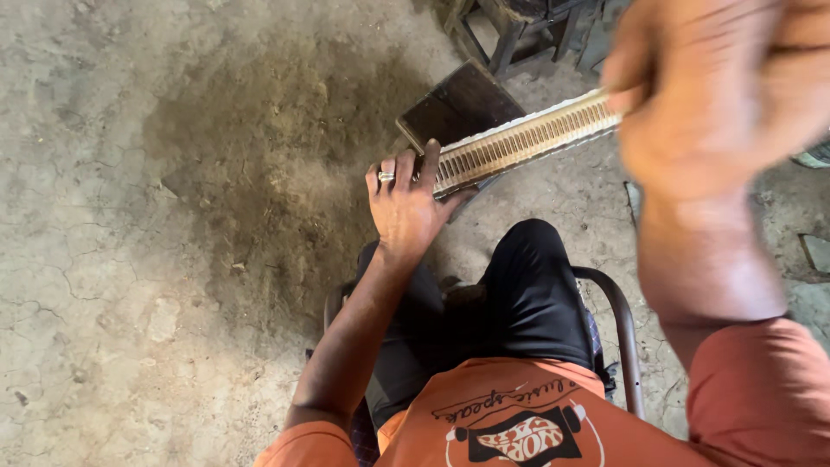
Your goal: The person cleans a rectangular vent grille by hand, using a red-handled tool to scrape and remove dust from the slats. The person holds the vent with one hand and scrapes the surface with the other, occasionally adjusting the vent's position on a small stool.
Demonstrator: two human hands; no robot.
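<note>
Over the lap, left hand [405,203] grips the near end of a long pale ribbed metal strip [519,143], blurred right hand [692,95] pinches its far end, likely steadying it over the dark wooden block [454,108].

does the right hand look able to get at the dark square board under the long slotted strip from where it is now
Probably yes. The right hand is raised at the far end of the long pale slotted strip, and nothing blocks the dark square board, though the left hand holds the strip beside it.

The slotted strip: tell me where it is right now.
In the head view the slotted strip runs across upper centre, held between the left hand and the blurred right hand, over a dark wooden block.
</note>
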